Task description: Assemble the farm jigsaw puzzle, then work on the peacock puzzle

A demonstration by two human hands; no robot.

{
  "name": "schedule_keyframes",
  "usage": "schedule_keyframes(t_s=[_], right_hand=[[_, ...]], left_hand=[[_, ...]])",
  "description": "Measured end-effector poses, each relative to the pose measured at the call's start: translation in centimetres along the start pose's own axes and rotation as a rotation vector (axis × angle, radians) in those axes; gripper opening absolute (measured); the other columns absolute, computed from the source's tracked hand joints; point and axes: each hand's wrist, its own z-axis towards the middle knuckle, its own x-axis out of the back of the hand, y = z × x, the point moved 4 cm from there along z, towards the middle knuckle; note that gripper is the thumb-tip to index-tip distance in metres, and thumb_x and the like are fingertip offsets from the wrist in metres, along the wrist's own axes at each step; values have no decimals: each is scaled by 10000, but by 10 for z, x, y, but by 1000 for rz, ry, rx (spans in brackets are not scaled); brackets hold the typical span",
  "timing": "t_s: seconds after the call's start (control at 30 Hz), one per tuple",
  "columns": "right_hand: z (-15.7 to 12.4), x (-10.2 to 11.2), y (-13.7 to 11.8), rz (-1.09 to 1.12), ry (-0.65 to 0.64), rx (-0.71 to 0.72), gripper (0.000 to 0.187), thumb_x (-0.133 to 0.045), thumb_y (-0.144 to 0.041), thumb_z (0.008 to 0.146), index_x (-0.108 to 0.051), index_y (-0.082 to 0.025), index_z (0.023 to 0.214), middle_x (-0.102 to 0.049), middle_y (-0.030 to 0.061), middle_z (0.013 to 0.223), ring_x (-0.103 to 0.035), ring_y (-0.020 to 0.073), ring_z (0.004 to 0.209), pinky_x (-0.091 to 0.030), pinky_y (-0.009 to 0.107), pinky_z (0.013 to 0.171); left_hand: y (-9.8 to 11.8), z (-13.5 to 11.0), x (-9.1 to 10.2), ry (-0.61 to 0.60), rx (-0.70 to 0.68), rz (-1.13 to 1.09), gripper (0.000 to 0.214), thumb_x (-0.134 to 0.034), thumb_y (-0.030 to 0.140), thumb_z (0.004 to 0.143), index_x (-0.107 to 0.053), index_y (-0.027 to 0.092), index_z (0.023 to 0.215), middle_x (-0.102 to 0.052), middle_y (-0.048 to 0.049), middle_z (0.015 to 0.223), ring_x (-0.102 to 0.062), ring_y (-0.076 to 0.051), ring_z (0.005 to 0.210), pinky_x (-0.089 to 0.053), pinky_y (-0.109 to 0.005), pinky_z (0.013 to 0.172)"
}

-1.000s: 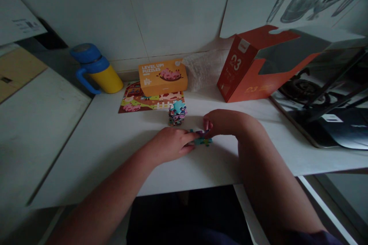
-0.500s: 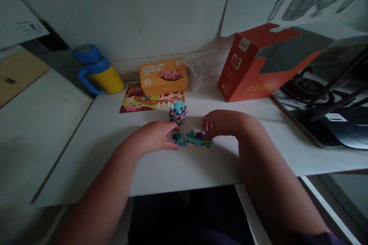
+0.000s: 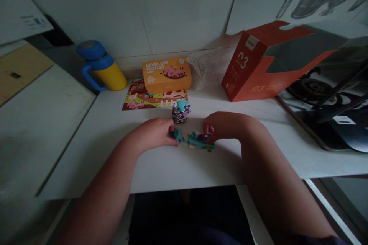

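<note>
My left hand (image 3: 161, 131) pinches a teal puzzle piece (image 3: 178, 135) by its left side, thumb below and fingers above. Just right of it, with a narrow gap between, lies a joined strip of teal and purple puzzle pieces (image 3: 197, 142) on the white table. The fingers of my right hand (image 3: 214, 127) close on the upper right part of that strip, hiding some of it. Behind the two hands stands a stack of puzzle pieces (image 3: 181, 111), a light blue one on top.
A farm picture sheet (image 3: 136, 99) lies under an orange puzzle box (image 3: 167, 74). Bubble wrap (image 3: 211, 69) and an open red box (image 3: 253, 72) stand to the right, near a black stove (image 3: 322, 118). A blue and yellow flask (image 3: 106, 71) is at back left.
My left hand has drawn its piece slightly left and tilted it, widening the gap to the strip. My right hand stays on the strip. The whole view has shifted a little.
</note>
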Motion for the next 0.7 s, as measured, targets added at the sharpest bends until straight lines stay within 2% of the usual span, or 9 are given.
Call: schedule_keyframes(t_s=[0.2, 0.37, 0.5, 0.7], right_hand=[[-1, -2, -19, -13, -18, 70, 310, -829, -323, 817, -829, -190, 1097, -812, 75, 1018, -716, 232, 862, -468, 301, 746], [-5, -1, -32, -15, -40, 65, 306, -839, -339, 824, -819, -190, 1091, -805, 72, 1026, -710, 236, 864, -439, 296, 704], [-4, -3, -34, -17, -35, 88, 297, -843, -337, 825, -818, -189, 1081, -799, 71, 1012, -700, 232, 845, -421, 300, 691], [-3, -5, -37, -17, -28, 115, 287, -844, -360, 831, -814, -182, 1054, -791, 71, 973, -680, 220, 805, -388, 300, 658]], left_hand=[[-6, 2, 1, -15, 44, -67, 308, -851, 447, 807, -692, 214, 930, -697, 15, 789, -626, -184, 714, -360, -290, 648], [-13, 2, -1, 18, 20, -127, 436, -840, 458, 825, -685, 209, 1148, -685, 21, 794, -630, -189, 709, -375, -290, 638], [-12, 0, 0, 14, -30, -143, 372, -807, 409, 859, -707, 220, 1164, -659, 36, 760, -610, -170, 671, -367, -285, 627], [-11, 1, 0, 36, -20, -120, 422, -838, 430, 831, -719, 211, 1171, -674, 24, 777, -615, -179, 683, -366, -294, 630]])
